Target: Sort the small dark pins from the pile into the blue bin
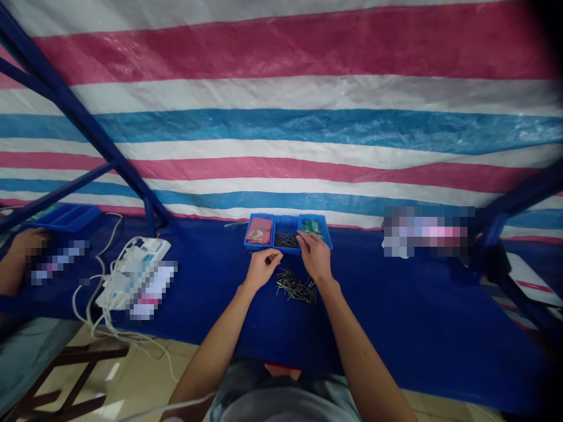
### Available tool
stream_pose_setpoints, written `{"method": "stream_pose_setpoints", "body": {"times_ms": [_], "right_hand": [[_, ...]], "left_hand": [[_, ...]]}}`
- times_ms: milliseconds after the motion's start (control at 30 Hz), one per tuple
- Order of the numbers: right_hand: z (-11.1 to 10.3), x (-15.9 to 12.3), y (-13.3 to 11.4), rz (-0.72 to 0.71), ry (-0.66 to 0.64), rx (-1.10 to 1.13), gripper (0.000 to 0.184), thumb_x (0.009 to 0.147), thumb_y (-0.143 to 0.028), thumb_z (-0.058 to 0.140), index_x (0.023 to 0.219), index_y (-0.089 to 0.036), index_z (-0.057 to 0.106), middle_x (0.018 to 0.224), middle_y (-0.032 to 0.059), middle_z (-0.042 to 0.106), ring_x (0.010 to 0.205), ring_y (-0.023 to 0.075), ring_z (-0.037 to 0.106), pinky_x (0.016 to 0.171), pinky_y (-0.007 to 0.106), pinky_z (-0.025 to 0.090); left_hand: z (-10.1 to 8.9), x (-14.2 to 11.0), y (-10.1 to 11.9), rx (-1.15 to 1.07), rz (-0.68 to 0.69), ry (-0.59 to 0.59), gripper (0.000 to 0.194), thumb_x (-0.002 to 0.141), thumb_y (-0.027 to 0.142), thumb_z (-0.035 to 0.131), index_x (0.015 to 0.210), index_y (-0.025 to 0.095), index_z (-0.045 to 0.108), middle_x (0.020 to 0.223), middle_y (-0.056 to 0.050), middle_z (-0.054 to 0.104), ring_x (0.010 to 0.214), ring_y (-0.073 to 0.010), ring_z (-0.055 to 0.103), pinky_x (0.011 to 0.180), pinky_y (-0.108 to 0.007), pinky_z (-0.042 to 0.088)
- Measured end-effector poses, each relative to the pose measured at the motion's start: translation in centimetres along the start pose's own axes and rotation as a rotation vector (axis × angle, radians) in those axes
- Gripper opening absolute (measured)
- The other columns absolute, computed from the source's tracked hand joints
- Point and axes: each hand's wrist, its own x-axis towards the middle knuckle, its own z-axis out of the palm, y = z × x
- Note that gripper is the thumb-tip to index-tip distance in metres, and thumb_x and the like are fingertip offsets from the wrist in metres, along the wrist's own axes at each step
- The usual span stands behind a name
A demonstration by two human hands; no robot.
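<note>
My left hand [263,268] rests over the blue table cover [396,305], with its fingertips pinching a thin dark pin [272,258] near the front of a blue divided tray [285,241]. My right hand [315,256] reaches to that tray's front rim, close to its right compartment, and shows nothing held. The tray's compartments hold a red packet [259,230], dark pins [285,239] and green items [311,225]. A loose pile of thin metal pins [295,287] lies on the cover between my hands.
White cables and white power strips [132,275] lie to the left. Farther left, a co-worker's hand [29,243] sits near a second blue tray [65,218]. A striped tarpaulin [281,135] hangs behind a blue steel frame [53,88].
</note>
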Motion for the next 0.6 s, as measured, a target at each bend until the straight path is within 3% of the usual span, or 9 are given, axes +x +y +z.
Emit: {"method": "stream_pose_setpoints", "body": {"times_ms": [100, 233, 300, 600], "right_hand": [[-1.3, -1.0, 1.4, 0.002, -0.083, 0.067, 0.029, 0.099, -0.036, 0.049, 0.106, -0.022, 0.074, 0.094, 0.0086, 0.070, 0.077, 0.0208, 0.064, 0.075, 0.034, 0.051], [-3.4, -3.2, 3.8, -0.035, -0.430, 0.135, 0.018, 0.092, -0.025, 0.058, 0.094, -0.025, 0.076, 0.093, 0.0046, 0.072, 0.085, 0.0214, 0.067, 0.082, 0.036, 0.052], [-4.0, -4.0, 4.6, -0.042, -0.513, 0.125, 0.020, 0.090, -0.020, 0.059, 0.094, -0.026, 0.077, 0.096, 0.0046, 0.072, 0.090, 0.0217, 0.067, 0.085, 0.037, 0.051], [-4.1, -3.9, 5.0, -0.081, -0.563, 0.121, 0.018, 0.083, -0.014, 0.065, 0.086, -0.026, 0.079, 0.096, 0.0043, 0.068, 0.088, 0.0203, 0.066, 0.083, 0.034, 0.051]], "left_hand": [[0.0, 0.0, -0.1, 0.002, 0.000, 0.000, 0.030, 0.095, 0.039, 0.055, 0.086, 0.016, 0.073, 0.070, -0.002, 0.071, 0.062, -0.0134, 0.061, 0.061, -0.023, 0.044], [0.1, 0.0, 0.0, 0.008, 0.008, -0.048, 0.029, 0.095, 0.038, 0.055, 0.087, 0.016, 0.073, 0.071, -0.002, 0.072, 0.063, -0.0136, 0.062, 0.061, -0.023, 0.043], [0.1, 0.0, 0.1, 0.017, 0.010, -0.060, 0.028, 0.095, 0.036, 0.055, 0.088, 0.016, 0.073, 0.071, -0.002, 0.072, 0.063, -0.0137, 0.062, 0.061, -0.023, 0.042], [-0.1, 0.0, 0.3, 0.023, 0.014, -0.070, 0.028, 0.095, 0.036, 0.055, 0.088, 0.016, 0.072, 0.071, -0.002, 0.071, 0.064, -0.0140, 0.062, 0.063, -0.023, 0.043]]}}
